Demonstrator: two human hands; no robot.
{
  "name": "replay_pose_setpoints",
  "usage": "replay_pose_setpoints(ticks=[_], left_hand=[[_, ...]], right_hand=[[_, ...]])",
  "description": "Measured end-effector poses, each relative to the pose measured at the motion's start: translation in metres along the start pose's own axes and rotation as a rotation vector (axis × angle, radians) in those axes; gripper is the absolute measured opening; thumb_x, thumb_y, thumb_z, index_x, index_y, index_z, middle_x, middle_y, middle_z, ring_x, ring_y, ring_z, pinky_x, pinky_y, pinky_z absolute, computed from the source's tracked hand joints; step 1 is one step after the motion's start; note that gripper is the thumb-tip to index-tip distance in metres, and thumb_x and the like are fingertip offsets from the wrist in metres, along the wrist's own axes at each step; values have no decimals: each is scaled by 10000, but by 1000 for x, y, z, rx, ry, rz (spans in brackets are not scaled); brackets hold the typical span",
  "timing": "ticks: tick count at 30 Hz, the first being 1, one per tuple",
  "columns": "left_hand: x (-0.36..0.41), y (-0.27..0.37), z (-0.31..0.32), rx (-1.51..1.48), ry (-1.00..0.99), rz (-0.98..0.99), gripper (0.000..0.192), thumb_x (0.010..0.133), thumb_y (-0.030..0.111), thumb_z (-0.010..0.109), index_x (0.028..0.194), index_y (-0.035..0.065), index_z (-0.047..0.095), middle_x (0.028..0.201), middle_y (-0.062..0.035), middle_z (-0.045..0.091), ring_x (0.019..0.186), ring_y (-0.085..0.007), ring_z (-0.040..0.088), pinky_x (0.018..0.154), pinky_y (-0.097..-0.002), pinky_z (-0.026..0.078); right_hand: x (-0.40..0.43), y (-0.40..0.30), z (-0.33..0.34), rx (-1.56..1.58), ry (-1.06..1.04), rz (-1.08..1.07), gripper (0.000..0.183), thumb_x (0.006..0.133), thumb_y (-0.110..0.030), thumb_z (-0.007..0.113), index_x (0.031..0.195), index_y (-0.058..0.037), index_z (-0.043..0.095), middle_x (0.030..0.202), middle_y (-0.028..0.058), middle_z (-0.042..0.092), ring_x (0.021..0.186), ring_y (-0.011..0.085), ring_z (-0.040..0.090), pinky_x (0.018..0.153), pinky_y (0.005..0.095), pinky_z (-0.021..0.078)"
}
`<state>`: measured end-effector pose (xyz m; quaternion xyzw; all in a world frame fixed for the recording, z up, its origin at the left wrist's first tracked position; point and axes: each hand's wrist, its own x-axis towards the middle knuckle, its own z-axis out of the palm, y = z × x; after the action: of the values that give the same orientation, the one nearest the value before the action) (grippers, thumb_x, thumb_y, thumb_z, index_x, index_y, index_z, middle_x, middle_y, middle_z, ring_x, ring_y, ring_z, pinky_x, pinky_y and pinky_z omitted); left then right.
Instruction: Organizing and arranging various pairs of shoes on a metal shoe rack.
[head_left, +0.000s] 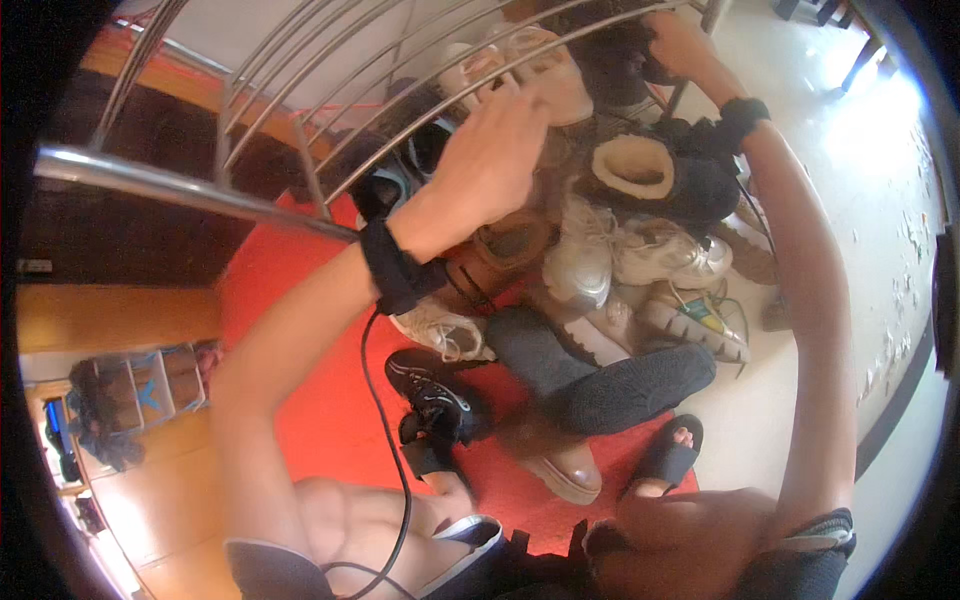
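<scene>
My left hand (491, 161), blurred, reaches over the shoe pile to a pair of white shoes (555, 82) beside the bars of a metal rack (420, 124). Its fingertips overlap the shoes, and I cannot tell whether they grip them. Farther up, my right hand (679, 52) has its fingers bent against a dark shoe or boot (611, 67); its hold is partly hidden. Below it lies a black boot (697, 176) with a pale fleece lining. Nearer to me are white sneakers (581, 262) and two dark grey shoes (637, 390), soles showing.
A red mat (300, 300) lies under part of the pile. Near my sandalled feet are a black sneaker (427, 386) and a brown shoe (566, 472). A black cable (382, 420) runs from my left wristband. Storage shelves (161, 386) stand at the left. White flecks dot the right-hand floor.
</scene>
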<state>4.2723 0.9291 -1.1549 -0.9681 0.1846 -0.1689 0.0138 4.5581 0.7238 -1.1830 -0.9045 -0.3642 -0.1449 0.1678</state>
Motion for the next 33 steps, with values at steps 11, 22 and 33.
replay_pose_setpoints(ticks=[11, 22, 33], left_hand=[[-85, -35, -21, -163, -43, -225, 750, 799, 69, 552, 1483, -32, 261, 1407, -320, 440, 1110, -451, 574, 913, -492, 496], [-143, -7, -7, -184, -23, 188, 386, 778, 64, 589, 1160, 7, 586, 1100, -179, 636, 1093, -368, 589, 929, -451, 484], [-237, 14, 27, -382, -490, 68, 444, 818, 68, 581, 1261, 71, 542, 1092, -175, 589, 907, -406, 636, 770, -500, 534]], right_hand=[[-78, -210, -25, 14, -15, -307, 303, 793, -105, 604, 1088, -112, 670, 1287, 164, 548, 832, 387, 685, 728, 452, 576], [-127, -259, -32, 104, -24, -502, 121, 694, -171, 602, 716, -60, 642, 735, 181, 634, 730, 408, 625, 612, 502, 495], [-221, -297, 36, 42, -589, -597, 327, 746, -191, 612, 1044, -64, 659, 1010, 177, 667, 916, 393, 656, 779, 509, 529]])
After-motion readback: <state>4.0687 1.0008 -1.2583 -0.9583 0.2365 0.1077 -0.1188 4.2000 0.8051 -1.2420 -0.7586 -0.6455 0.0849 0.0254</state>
